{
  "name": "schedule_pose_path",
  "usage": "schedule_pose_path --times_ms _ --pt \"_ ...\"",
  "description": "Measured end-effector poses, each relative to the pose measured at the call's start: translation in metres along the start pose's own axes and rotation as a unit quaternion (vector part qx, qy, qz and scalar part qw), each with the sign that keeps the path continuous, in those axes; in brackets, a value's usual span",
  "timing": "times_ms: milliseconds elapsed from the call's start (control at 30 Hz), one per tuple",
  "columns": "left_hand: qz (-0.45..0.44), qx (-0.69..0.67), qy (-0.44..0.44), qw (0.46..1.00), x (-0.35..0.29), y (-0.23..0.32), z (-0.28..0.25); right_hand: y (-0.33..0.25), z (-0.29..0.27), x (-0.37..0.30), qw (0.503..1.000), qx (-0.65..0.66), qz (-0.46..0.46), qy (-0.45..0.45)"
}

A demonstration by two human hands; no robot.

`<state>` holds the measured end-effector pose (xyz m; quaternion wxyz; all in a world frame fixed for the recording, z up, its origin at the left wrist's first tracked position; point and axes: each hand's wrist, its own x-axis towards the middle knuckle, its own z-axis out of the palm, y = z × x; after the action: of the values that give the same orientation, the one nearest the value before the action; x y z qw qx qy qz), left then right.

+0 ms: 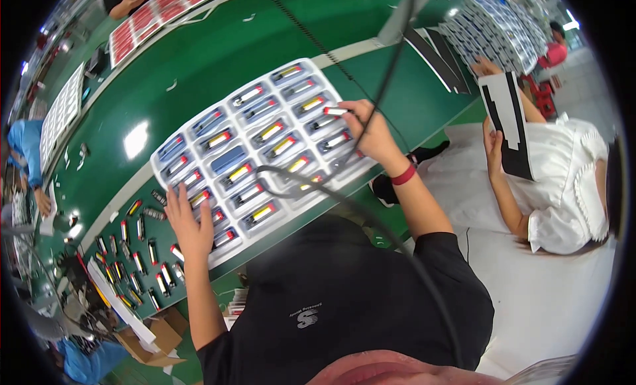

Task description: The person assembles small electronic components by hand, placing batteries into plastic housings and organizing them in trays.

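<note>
R hand (371,130) pinching red/white tube (335,111), long axis approx. L–R, over tray (232,249) right end; L hand (190,223) well apart, fingers spread over left end.

We see a bright, evenly lit scene. A white glare spot (136,140) burns out detail toward the left edge of the green worktop (218,74). A black cable (348,201) crosses the foreground out of focus; fine detail looks smeared, and straight edges bend toward a black rim.
</note>
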<state>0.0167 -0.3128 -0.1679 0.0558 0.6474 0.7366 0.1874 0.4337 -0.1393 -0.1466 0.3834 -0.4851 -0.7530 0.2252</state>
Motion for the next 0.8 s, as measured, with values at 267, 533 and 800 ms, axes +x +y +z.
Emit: schedule_pose_path --times_ms 267,533,800 --pt "0.033 -0.035 0.020 0.999 0.009 0.034 0.011 -0.007 -0.026 -0.040 0.964 0.132 0.229 -0.025" --pt "0.133 -0.125 0.012 0.983 0.049 0.128 0.090 0.078 -0.128 -0.041 0.985 -0.088 0.136 0.062" --pt "0.123 -0.178 0.048 0.975 0.076 0.243 0.115 0.170 -0.215 0.005 0.928 -0.324 0.162 0.087"
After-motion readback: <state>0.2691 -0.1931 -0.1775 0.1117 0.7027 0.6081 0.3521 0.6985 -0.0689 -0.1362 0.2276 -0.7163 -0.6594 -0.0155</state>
